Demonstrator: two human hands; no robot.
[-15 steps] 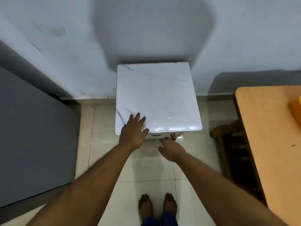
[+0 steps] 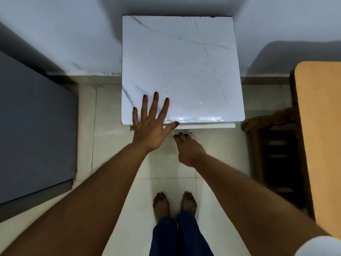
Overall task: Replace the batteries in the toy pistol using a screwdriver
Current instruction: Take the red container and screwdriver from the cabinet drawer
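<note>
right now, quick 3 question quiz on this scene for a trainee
1. True or false: the left hand lies flat, fingers spread, on the white marble-patterned top.
2. Where does the right hand reach? A) the orange table B) the cabinet front under the top's near edge C) the grey surface
3. Is a toy pistol or screwdriver visible?

Key: 1 true; 2 B; 3 no, neither is visible.
</note>
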